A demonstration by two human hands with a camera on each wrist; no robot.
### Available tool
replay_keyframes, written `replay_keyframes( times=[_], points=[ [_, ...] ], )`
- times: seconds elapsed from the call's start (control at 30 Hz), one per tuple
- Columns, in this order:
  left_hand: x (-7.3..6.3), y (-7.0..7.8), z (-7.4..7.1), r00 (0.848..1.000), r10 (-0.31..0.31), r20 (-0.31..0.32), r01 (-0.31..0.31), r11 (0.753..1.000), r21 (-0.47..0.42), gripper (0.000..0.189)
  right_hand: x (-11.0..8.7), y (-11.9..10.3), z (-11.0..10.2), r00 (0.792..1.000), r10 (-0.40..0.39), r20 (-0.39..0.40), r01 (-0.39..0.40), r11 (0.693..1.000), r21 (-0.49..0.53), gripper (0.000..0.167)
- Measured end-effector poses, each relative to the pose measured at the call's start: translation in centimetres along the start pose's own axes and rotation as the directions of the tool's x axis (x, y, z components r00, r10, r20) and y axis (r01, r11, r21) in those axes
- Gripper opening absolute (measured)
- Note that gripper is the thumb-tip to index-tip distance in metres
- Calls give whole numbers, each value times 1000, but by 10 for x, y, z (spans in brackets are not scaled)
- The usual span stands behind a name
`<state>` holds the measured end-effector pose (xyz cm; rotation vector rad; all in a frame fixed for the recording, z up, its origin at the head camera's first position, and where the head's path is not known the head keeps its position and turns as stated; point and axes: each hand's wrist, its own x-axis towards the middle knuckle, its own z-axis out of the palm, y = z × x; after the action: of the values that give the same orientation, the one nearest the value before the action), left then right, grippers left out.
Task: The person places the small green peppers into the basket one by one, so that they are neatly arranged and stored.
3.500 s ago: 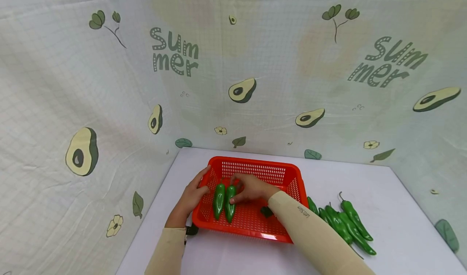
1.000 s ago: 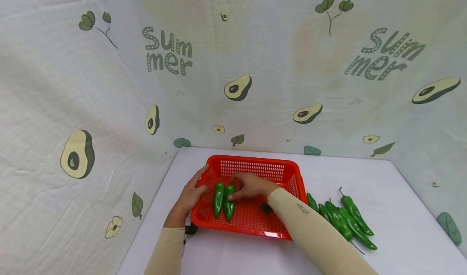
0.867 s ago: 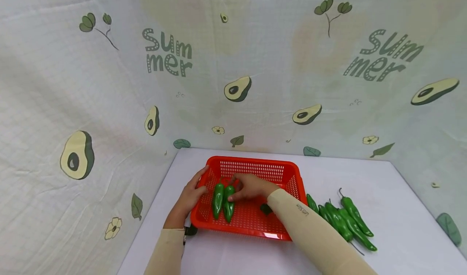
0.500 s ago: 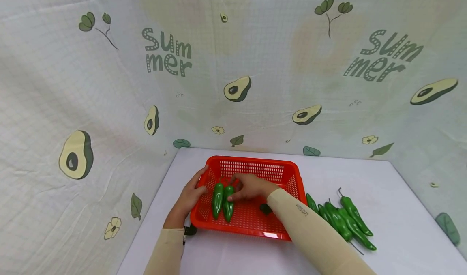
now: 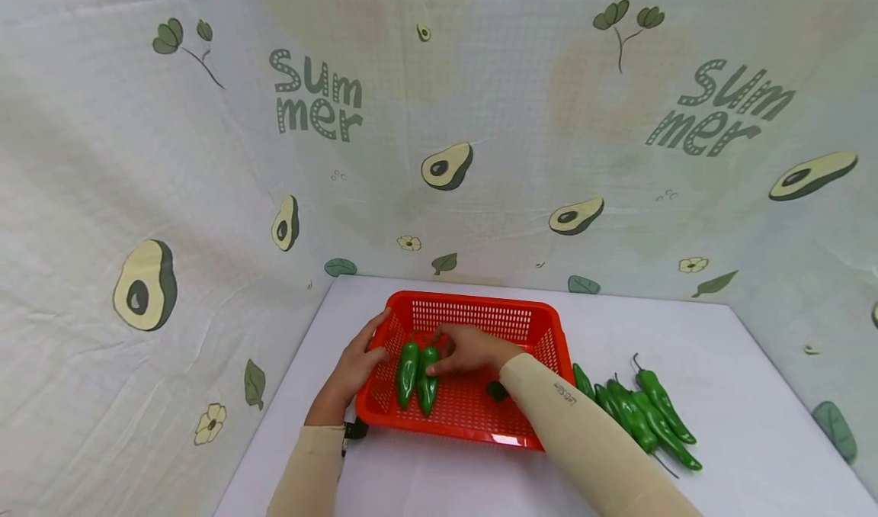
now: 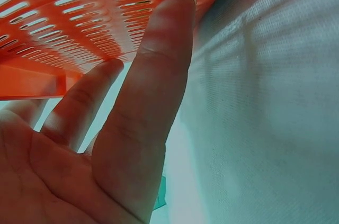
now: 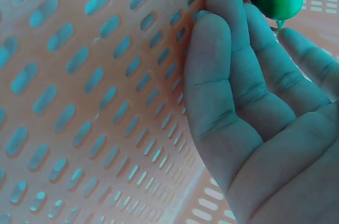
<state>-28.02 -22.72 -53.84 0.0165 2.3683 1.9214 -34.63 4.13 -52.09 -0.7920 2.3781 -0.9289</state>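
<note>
1. Steadying the red basket (image 5: 473, 299) on the white bench (image 5: 425, 467) seems to be the job of the left hand (image 5: 354, 364). Its grip lies relaxed at the basket's nine o'clock, fingers fairly straight against the slotted side. Light pressure should be enough; a hard push could slide the basket.

2. The right hand (image 5: 469, 347) comes in from four o'clock, and its grip pinches the inner pepper (image 5: 427, 391), thumb on the side, forefinger by the stem end. The right wrist view hides much of that contact, so I can't say how firm the pinch is.

3. That pepper is inside the basket, toward nine o'clock, its tip pointing to about six. The outer pepper (image 5: 408, 376) lies just beside it, closer to the left wall and nearly parallel.

4. The step in hand looks like setting the pair in line. Best to let the pepper rest full length on the mesh, then free thumb and finger together, straight up, so it doesn't roll into its neighbour.

5. Several loose peppers (image 5: 638, 424) lie outside, between three and four o'clock. The right sleeve (image 5: 576, 425) passes close, so a raised elbow would avoid sweeping them.
</note>
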Motion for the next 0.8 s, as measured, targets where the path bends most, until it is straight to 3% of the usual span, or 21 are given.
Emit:
replay_keyframes(
  times=[0.33,0.5,0.63,0.8],
  points=[
    [2,0,-1,1000,11,12,-11,1000,-14,80,-3,-4,-9,998,38,44,-41,997,61,68],
    [3,6,-4,1000,14,0,-14,1000,-4,79,-8,-17,-27,997,47,57,-47,999,4,78],
    [1,6,-2,1000,10,5,-10,1000,-6,78,-24,-23,-42,997,57,52,-54,996,-67,79],
    [-5,4,1,1000,-4,10,4,1000,2,77,-58,-24,-67,997,79,-3,-79,992,-98,79]
  ],
)
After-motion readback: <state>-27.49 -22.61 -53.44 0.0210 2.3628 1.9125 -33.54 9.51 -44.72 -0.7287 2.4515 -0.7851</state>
